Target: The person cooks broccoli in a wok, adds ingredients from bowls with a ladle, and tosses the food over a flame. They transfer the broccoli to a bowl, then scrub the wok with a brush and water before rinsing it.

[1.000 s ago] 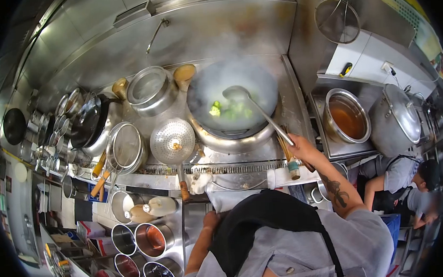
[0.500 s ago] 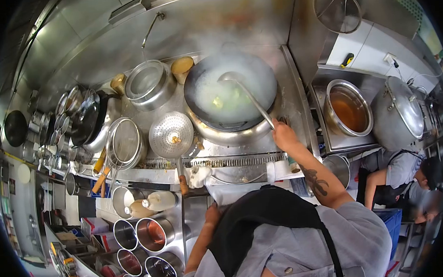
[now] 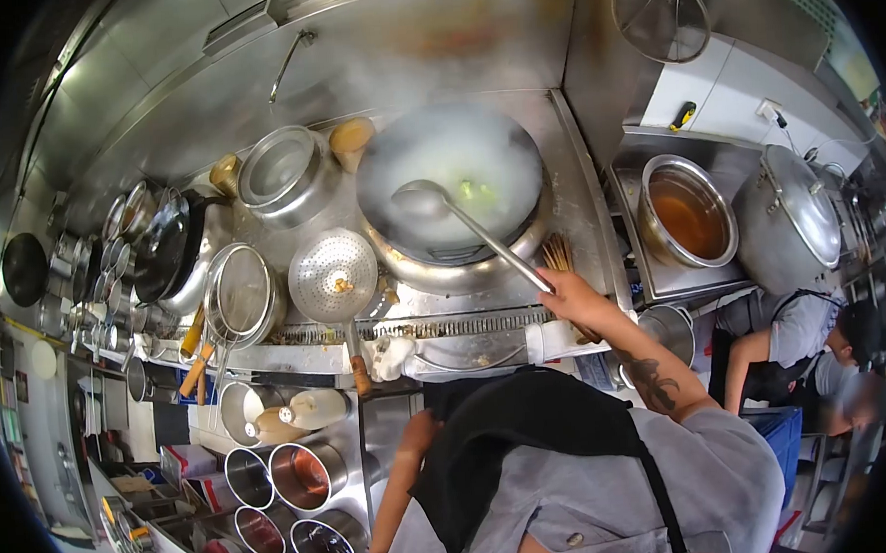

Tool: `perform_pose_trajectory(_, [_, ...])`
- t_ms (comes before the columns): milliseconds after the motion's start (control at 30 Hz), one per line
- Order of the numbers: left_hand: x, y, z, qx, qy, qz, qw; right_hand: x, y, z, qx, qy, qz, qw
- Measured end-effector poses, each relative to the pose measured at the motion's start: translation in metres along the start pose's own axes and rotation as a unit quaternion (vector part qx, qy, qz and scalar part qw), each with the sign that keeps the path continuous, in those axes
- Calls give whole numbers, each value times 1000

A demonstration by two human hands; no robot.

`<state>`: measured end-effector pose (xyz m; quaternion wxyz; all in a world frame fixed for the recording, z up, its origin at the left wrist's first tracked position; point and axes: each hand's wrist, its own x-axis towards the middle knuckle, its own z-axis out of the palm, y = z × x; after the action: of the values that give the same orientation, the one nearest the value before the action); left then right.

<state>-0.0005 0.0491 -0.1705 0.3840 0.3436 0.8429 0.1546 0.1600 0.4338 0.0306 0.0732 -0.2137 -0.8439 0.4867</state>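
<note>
My right hand (image 3: 575,302) is closed around the handle end of a long metal ladle (image 3: 481,234). The ladle's bowl hangs over the left part of a big wok (image 3: 375,225) on the burner. Steam rises from pale, cloudy liquid in the wok, and green pieces of food (image 3: 476,191) show in it. My left hand (image 3: 421,433) is low beside the black apron, close to the counter's front edge; its fingers are hidden. A perforated skimmer (image 3: 333,272) with a wooden handle and a few food bits rests left of the wok.
Left of the wok stand a lidded metal pot (image 3: 282,175) and a wire strainer (image 3: 244,297). Sauce pots (image 3: 308,474) are at lower left. A pot of brown liquid (image 3: 690,218) is on the right, beside a large covered pot (image 3: 786,223). Another person (image 3: 787,349) is at far right.
The ladle's bowl has moved left and toward me in the wok, and my right hand is slightly lower. The pale sheet by my left hand is no longer visible. The whole view has shifted slightly.
</note>
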Motion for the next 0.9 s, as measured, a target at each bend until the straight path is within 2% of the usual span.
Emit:
perform_pose_trajectory(33, [-13, 31, -28, -23, 79, 54, 995, 7, 17, 11, -188, 143, -178, 955])
perform_pose_trajectory(67, [-28, 63, -59, -47, 158, 107, 981, 6, 35, 13, -191, 141, -177, 955])
perform_pose_trajectory(133, [-73, 149, -148, -96, 210, 171, 958, 2, 25, 9, -176, 166, -79, 967])
perform_pose_trajectory(167, [-91, 184, -184, -83, 267, 272, 921, -1, 20, 4, -153, 162, -33, 974])
perform_pose_trajectory(200, [-111, 214, -216, -68, 321, 366, 871, -4, 11, -4, -157, 153, -30, 975])
perform_pose_trajectory(267, [-161, 269, -264, 34, 395, 436, 808, -7, -5, -15, -105, 156, 45, 981])
perform_pose_trajectory(400, [-232, 339, -297, 9, 411, 592, 693, -12, 6, -23, -103, 186, -14, 977])
perform_pose_trajectory(467, [-193, 354, -284, 32, 527, 697, 486, -22, 9, -24, -115, 191, -16, 975])
perform_pose_trajectory(567, [-194, 354, -283, 20, 503, 695, 513, -22, 13, -20, -129, 199, -38, 971])
perform_pose_trajectory(667, [-197, 354, -281, -3, 471, 682, 559, -30, 27, -20, -69, 193, -40, 978])
perform_pose_trajectory(733, [-199, 354, -279, -20, 453, 669, 589, -34, 22, -23, -134, 192, -18, 972])
perform_pose_trajectory(767, [-201, 354, -278, -30, 445, 660, 605, -36, 8, -26, -121, 170, 55, 976])
perform_pose_trajectory(800, [-202, 353, -277, -40, 438, 649, 621, -37, 23, -23, -84, 188, 18, 978])
perform_pose_trajectory(867, [-207, 353, -273, -55, 432, 616, 656, -33, 74, -22, -108, 207, -36, 972])
perform_pose_trajectory(900, [-210, 353, -271, -60, 433, 595, 674, -32, 75, -23, -131, 200, -20, 971])
